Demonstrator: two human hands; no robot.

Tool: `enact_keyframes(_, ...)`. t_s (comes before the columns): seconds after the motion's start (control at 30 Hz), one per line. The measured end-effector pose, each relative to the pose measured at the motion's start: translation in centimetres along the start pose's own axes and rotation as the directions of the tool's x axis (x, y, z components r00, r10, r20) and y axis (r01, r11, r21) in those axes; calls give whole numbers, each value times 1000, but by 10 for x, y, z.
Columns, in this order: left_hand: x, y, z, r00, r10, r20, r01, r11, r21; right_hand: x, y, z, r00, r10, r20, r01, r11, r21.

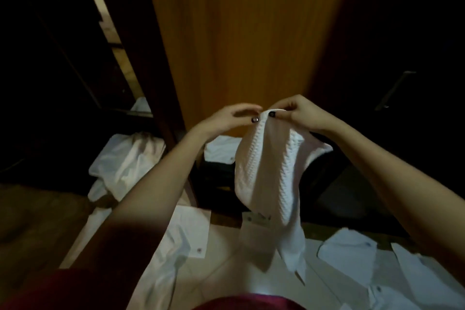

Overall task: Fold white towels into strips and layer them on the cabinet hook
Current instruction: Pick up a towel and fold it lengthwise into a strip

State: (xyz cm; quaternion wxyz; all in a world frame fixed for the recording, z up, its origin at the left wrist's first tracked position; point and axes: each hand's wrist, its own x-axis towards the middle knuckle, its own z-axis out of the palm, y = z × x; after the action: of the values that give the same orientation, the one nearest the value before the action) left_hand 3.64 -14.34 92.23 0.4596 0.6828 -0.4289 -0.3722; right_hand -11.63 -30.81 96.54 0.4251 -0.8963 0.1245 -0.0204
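L hand (234, 118) & R hand (300, 113) nearly touching, both pinching top edge of white towel (266, 171). Held up in front of cabinet door (239, 33) so rest hangs free, narrowing to strip (prob. mid-fold). Spare towels (183, 234) on floor (226, 269). Hook unclear.

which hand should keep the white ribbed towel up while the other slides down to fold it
Probably right: the right hand pinches the top edge of the white ribbed cloth towel. The left hand, blurred, only meets the towel's corner, so it is freer to slide down.
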Motion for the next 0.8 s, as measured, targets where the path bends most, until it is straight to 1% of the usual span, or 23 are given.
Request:
enact_keyframes(0.07, 11, 18, 11, 998, 26, 60, -33, 994, 105, -9, -8, -22, 999, -26, -33, 26, 1000, 0)
enact_keyframes(0.13, 21, 34, 22, 994, 71, 82, -77, 994, 78, -18, -12, -40, 997, -32, -67, 31, 999, -17)
enact_keyframes(0.2, 30, 52, 30, 991, 121, 58, -123, 992, 36, -25, -13, -57, 993, -36, -111, 33, 999, -32)
enact_keyframes(0.27, 38, 71, 34, 977, 213, -2, -212, 971, 113, -31, -13, -72, 985, -46, -166, 40, 998, -44)
enact_keyframes(0.33, 44, 90, 34, 945, 324, -45, -309, 930, 199, -37, -5, -86, 979, -14, -202, -2, 997, -79)
enact_keyframes(0.37, 46, 97, 33, 930, 364, -54, -344, 913, 219, -40, 0, -91, 980, 30, -199, -59, 988, -143)
enact_keyframes(0.4, 48, 101, 32, 920, 388, -55, -366, 902, 227, -42, 8, -94, 979, 84, -185, -130, 960, -249)
enact_keyframes(0.47, 51, 103, 32, 915, 396, -74, -371, 900, 228, -44, 28, -91, 967, 197, -164, -251, 856, -452)
enact_keyframes(0.5, 52, 102, 32, 914, 394, -100, -365, 904, 223, -46, 38, -86, 955, 239, -175, -295, 818, -494)
enact_keyframes(0.57, 54, 99, 32, 902, 393, -176, -357, 911, 206, -47, 59, -75, 936, 275, -219, -348, 817, -460)
enact_keyframes(0.7, 53, 94, 21, 871, 375, -318, -333, 926, 180, -47, 84, -51, 919, 274, -284, -356, 886, -296)
enact_keyframes(0.8, 54, 92, 6, 857, 334, -391, -289, 942, 172, -47, 95, -37, 894, 254, -370, -354, 906, -234)
